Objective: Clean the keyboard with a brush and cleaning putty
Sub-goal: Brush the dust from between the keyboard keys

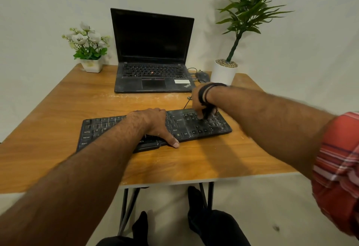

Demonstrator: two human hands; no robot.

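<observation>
A dusty black keyboard (186, 127) lies across the middle of the wooden table (58, 113). My left hand (153, 123) lies flat on the keyboard's middle, its fingers over the far edge and its thumb at the near edge. My right hand (202, 104) hovers over the keyboard's right end, fingers pointing down and gripping a dark brush (206, 113) whose tip touches the keys near the number pad. The hand is blurred and hides most of the brush. No cleaning putty is in view.
An open black laptop (153, 51) stands behind the keyboard. A dark mouse (202, 76) and cable lie to its right. A white pot with white flowers (88, 47) is at the back left, a tall green plant in a white pot (224, 73) at the back right.
</observation>
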